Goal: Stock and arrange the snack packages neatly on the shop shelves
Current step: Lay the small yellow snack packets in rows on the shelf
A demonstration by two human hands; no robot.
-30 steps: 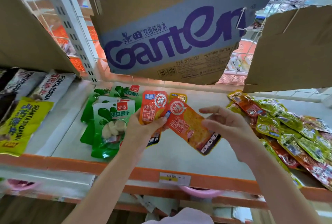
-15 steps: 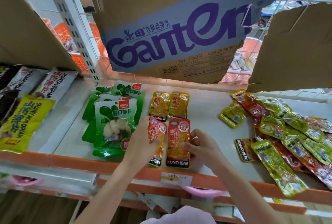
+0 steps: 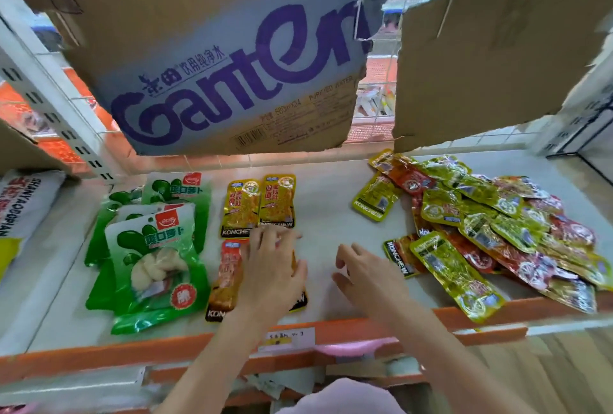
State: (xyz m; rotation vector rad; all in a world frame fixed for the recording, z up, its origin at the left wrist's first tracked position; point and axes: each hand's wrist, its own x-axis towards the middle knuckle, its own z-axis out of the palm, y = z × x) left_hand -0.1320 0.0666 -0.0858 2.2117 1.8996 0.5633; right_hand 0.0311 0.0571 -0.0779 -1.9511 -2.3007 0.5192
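Observation:
Two orange snack packets (image 3: 229,276) lie side by side near the shelf's front edge, and my left hand (image 3: 273,269) rests flat on them with fingers spread, hiding most of the right one. Behind them sit two yellow packets (image 3: 258,204) in a neat pair. My right hand (image 3: 363,272) hovers just above the bare shelf to the right, fingers loosely bent and holding nothing. A loose heap of yellow and red packets (image 3: 481,224) covers the shelf's right side.
Green radish packets (image 3: 156,247) are stacked at the left. Grey and yellow bags (image 3: 20,214) lie on the neighbouring shelf. A Ganten cardboard sheet (image 3: 232,81) and a plain one (image 3: 491,58) hang overhead. The orange shelf lip (image 3: 132,350) carries a price label (image 3: 288,338).
Both orange packets went from my hands down onto the shelf in front of the yellow pair. My right hand let go and moved right; my left hand now lies on top of them.

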